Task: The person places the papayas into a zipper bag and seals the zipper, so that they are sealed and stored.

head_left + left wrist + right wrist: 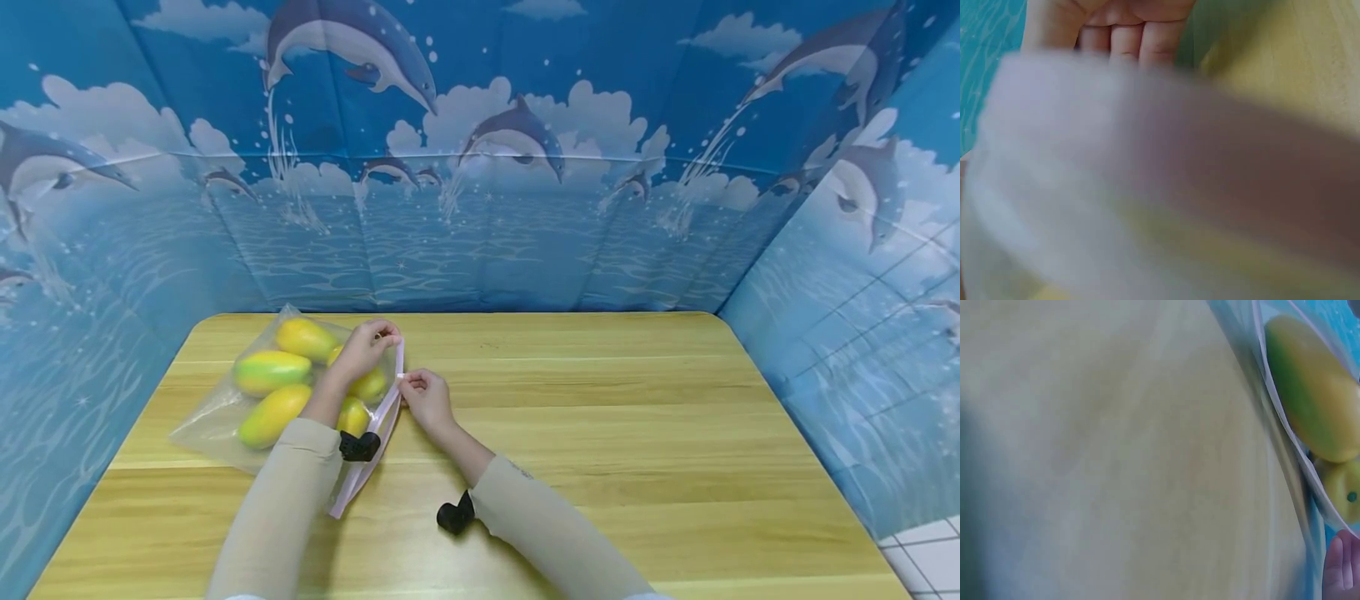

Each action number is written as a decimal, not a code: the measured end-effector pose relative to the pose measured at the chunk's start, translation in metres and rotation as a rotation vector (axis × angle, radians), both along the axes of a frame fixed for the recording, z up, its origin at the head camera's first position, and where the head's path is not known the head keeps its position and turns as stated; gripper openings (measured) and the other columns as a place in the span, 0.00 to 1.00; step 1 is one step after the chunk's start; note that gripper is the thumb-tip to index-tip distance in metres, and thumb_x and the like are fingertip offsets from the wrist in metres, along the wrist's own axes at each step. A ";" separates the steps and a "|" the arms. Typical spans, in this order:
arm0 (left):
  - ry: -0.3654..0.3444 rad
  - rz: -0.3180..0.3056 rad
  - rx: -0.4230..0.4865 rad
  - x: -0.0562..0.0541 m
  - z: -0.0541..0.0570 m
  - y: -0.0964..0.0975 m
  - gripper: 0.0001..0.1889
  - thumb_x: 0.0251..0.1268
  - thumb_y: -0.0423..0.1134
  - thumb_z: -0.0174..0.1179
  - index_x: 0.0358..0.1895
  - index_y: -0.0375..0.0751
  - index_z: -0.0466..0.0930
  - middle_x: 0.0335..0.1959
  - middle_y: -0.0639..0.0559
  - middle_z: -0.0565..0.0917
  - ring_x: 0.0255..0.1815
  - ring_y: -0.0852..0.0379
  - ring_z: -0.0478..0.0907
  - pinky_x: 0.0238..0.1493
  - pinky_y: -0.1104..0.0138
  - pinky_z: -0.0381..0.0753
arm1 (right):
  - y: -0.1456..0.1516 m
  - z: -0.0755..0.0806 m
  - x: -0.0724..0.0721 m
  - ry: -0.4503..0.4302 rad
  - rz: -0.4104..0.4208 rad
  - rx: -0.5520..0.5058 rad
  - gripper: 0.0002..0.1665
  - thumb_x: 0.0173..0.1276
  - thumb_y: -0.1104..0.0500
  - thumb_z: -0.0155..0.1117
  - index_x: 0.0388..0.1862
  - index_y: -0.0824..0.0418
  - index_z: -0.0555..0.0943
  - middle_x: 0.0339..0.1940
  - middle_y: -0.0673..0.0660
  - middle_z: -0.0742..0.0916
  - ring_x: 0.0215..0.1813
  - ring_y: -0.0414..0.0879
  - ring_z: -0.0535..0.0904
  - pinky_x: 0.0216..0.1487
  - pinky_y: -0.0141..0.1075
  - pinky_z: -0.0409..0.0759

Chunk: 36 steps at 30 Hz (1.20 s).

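Note:
A clear zip bag (210, 425) with a pale pink zip strip (347, 493) lies on its side at the left of the table, its mouth facing right. Several yellow-green mangoes (272, 372) are inside. Near the far end of the strip, my left hand (367, 346) pinches the bag's edge. Just nearer, my right hand (429, 402) pinches the strip at a small white slider (401, 377). The strip's near part gapes. Blurred bag film covers most of the left wrist view, below the left hand's curled fingers (1125, 40). The right wrist view catches one mango (1313, 387) through the film.
The wooden table (637, 442) extends right of the bag. A dolphin-print curtain (487, 225) stands behind it and along both sides. Black wrist mounts (455, 514) stick out at both sleeves, one over the bag's mouth.

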State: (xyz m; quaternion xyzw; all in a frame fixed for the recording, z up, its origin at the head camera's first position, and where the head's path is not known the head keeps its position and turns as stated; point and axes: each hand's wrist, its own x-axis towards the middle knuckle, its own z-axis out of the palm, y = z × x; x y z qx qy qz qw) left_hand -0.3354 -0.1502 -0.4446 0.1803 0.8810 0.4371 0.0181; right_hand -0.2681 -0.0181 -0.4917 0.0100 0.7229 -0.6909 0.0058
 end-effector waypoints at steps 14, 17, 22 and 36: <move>-0.015 0.035 0.024 0.001 0.000 -0.004 0.09 0.68 0.35 0.48 0.37 0.33 0.74 0.37 0.41 0.77 0.40 0.48 0.70 0.43 0.58 0.74 | -0.003 0.028 0.052 -0.019 0.045 -0.055 0.07 0.58 0.72 0.54 0.33 0.79 0.75 0.23 0.62 0.82 0.26 0.46 0.77 0.37 0.48 0.84; 0.014 0.031 0.075 0.003 0.001 -0.005 0.09 0.67 0.38 0.49 0.35 0.35 0.74 0.35 0.43 0.77 0.37 0.49 0.70 0.38 0.60 0.73 | -0.002 0.025 0.056 -0.034 0.065 -0.084 0.07 0.58 0.72 0.54 0.33 0.79 0.75 0.23 0.60 0.81 0.25 0.44 0.77 0.38 0.49 0.84; -0.005 0.018 0.097 0.004 0.003 -0.004 0.10 0.67 0.40 0.50 0.37 0.35 0.75 0.36 0.43 0.77 0.39 0.49 0.70 0.40 0.60 0.75 | 0.002 0.024 0.058 -0.033 0.087 -0.076 0.07 0.58 0.72 0.55 0.33 0.78 0.75 0.24 0.59 0.81 0.26 0.43 0.76 0.38 0.50 0.83; -0.061 -0.006 0.041 0.000 0.003 -0.004 0.11 0.64 0.37 0.53 0.44 0.32 0.77 0.42 0.41 0.78 0.42 0.47 0.72 0.47 0.58 0.75 | 0.006 0.023 0.054 0.009 0.109 -0.086 0.12 0.56 0.74 0.55 0.40 0.80 0.73 0.30 0.73 0.81 0.35 0.70 0.77 0.40 0.55 0.81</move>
